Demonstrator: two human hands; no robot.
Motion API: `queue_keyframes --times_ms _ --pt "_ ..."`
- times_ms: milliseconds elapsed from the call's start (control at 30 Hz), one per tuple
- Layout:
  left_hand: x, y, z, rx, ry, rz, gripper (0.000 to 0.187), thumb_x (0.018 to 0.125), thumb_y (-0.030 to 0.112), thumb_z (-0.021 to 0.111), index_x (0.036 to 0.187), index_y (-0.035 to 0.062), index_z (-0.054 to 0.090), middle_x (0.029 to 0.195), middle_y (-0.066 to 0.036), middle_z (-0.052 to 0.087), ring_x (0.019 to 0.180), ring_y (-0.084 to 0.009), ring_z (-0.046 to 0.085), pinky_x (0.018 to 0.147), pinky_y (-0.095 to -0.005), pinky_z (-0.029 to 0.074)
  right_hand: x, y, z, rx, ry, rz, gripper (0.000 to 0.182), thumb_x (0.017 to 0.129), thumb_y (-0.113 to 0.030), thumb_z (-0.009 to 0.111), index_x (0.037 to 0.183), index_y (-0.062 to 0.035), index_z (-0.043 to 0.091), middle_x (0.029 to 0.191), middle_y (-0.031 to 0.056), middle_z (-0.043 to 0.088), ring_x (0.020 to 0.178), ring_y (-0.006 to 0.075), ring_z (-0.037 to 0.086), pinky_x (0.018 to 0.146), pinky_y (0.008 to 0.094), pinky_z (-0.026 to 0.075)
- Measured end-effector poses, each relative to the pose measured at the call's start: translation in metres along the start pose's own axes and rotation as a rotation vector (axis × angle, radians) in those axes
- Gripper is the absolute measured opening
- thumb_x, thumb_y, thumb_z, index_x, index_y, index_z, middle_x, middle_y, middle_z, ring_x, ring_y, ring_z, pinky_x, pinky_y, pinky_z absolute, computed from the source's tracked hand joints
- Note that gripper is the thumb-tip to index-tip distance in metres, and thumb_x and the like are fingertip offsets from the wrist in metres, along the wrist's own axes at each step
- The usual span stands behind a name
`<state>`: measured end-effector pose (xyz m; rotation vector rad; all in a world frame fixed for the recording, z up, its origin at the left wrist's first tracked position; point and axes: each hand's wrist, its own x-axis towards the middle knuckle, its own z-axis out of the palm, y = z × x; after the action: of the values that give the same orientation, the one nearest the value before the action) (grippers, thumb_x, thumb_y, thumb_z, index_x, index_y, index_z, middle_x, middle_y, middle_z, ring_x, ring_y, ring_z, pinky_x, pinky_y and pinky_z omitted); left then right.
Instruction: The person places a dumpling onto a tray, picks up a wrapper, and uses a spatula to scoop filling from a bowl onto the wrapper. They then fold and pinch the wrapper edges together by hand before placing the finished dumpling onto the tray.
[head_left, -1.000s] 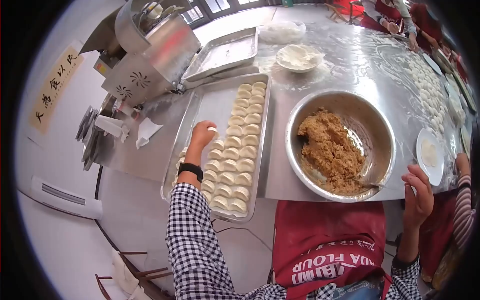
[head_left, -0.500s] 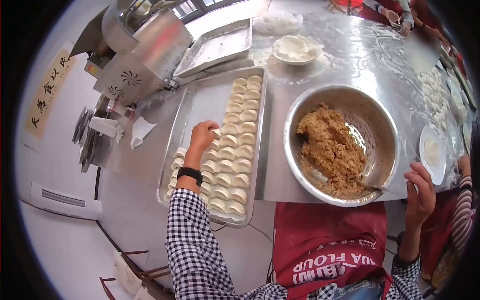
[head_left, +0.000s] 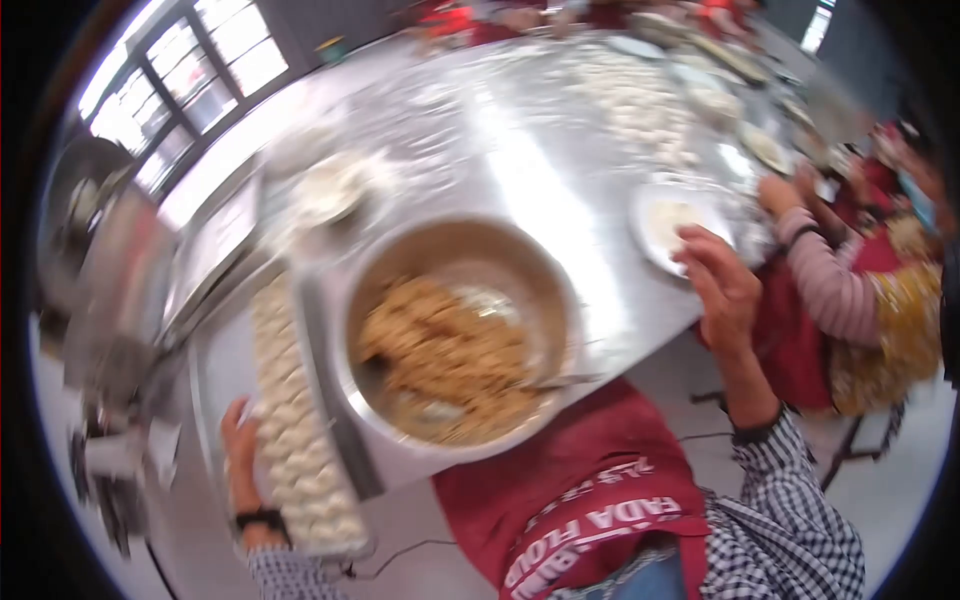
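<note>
The frame is motion-blurred. My left hand (head_left: 238,445) rests at the near left side of a long metal tray (head_left: 205,370), beside rows of white dumplings (head_left: 290,430); the blur hides whether it holds one. My right hand (head_left: 722,285) is raised with fingers apart at the near edge of a small white plate (head_left: 655,215) holding a round dough wrapper. Between my hands stands a big steel bowl (head_left: 560,290) of brown minced filling (head_left: 440,360), with a spoon handle (head_left: 560,382) poking out at its near right.
The steel table (head_left: 540,150) is dusted with flour and carries rows of dumplings further back. A white bowl of flour (head_left: 325,185) stands behind the big bowl. A metal machine (head_left: 110,270) is at the left. A co-worker's pink sleeve (head_left: 825,285) reaches in at the right.
The view has swung sharply right and gone blurry. My right hand has risen from the table edge up to the small white plate. My left hand stays at the dumpling tray.
</note>
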<state>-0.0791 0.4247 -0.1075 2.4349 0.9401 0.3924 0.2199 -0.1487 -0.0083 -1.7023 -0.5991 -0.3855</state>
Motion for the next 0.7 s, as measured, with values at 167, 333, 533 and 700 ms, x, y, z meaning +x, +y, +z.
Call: queue_keyframes --times_ms 167,333,533,700 --pt "-0.03 0.017 -0.028 -0.401 0.113 -0.078 0.043 0.078 0.006 0.049 0.119 -0.0051 0.045 0.115 -0.018 0.052 0.11 -0.0265 0.048 0.094 -0.0355 0.037 0.03 0.05 -0.045 0.153 0.287 0.141 0.016 0.081 0.003 0.054 0.096 0.0038 0.059 0.103 0.0096 0.059 0.086 0.0132 0.058 0.078 0.0225 0.045" --pt "-0.071 0.075 -0.055 -0.543 0.178 -0.086 0.039 0.082 0.011 0.051 0.119 0.0005 0.046 0.122 -0.013 0.046 0.114 -0.0197 0.042 0.092 -0.0305 0.037 0.048 0.13 -0.059 -0.114 0.139 0.136 0.014 0.078 -0.002 0.056 0.09 0.0 0.063 0.091 0.0061 0.064 0.078 0.0097 0.059 0.069 0.0208 0.046" --pt "-0.138 0.197 -0.04 -0.706 0.23 -0.042 0.023 0.087 0.009 0.048 0.105 -0.0055 0.05 0.099 -0.017 0.056 0.09 -0.025 0.058 0.08 -0.0334 0.05 0.062 0.179 -0.057 -0.531 -0.089 0.1 0.015 0.07 -0.014 0.058 0.083 -0.0107 0.066 0.084 0.0053 0.063 0.078 0.0224 0.059 0.07 0.0307 0.047" --pt "-0.171 0.241 -0.016 -0.794 0.117 -0.069 0.017 0.085 0.003 0.05 0.098 -0.0063 0.055 0.093 -0.018 0.059 0.085 -0.0254 0.059 0.079 -0.0363 0.05 0.077 0.173 -0.046 -0.823 -0.282 -0.037 0.011 0.07 -0.019 0.058 0.075 -0.0122 0.064 0.078 0.0065 0.06 0.08 0.0253 0.057 0.07 0.0357 0.047"
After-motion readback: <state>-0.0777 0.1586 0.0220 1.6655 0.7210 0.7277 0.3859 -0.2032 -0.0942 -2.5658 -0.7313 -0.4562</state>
